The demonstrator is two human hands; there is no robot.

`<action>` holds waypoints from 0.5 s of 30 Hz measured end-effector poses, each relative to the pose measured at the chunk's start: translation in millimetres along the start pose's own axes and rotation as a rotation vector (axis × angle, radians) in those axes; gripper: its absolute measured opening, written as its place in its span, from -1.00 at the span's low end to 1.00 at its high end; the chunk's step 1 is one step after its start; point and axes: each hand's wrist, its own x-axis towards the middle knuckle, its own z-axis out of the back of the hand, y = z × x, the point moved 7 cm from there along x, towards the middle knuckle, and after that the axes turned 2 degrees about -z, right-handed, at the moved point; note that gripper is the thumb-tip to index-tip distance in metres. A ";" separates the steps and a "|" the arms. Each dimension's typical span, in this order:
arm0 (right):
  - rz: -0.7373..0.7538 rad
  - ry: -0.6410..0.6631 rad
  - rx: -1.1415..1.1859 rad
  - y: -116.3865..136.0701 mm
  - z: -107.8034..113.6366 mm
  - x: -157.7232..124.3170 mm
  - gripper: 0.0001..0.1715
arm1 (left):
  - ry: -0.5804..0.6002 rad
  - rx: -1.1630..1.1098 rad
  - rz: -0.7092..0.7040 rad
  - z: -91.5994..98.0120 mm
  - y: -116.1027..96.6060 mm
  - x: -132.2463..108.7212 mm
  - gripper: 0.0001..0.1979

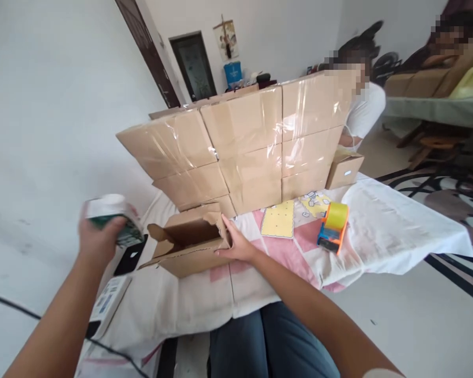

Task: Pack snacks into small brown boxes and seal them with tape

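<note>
My left hand (98, 236) is raised at the left, closed around a white and green package (116, 210) that is blurred by motion. An open cardboard box (201, 257) lies on the cloth in front of me, its opening facing up and its flaps spread. At the box's right end, my right hand (238, 241) grips the edge, thumb on the near side and fingers on the far side. The inside of the box is dark, and its bottom does not show.
Behind the box rises a wall of taped cardboard boxes (248, 152). An orange and blue tape dispenser (333, 228) with yellow tape lies right, near a yellow card (278, 219). A small carton (345, 170) stands beside the stack. A person in a white sleeve (368, 110) is behind it.
</note>
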 end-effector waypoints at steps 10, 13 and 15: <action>0.166 -0.010 -0.150 8.8 2.6 -8.3 0.56 | 1.146 0.556 0.009 -154.1 2.6 -55.2 -0.54; 0.131 0.000 -0.160 9.3 4.6 -9.2 0.63 | 1.236 0.587 -0.004 -167.9 9.2 -64.6 -0.65; 0.108 0.014 -0.155 10.5 4.9 -10.8 0.64 | 1.252 0.614 -0.043 -176.7 7.4 -75.6 -0.69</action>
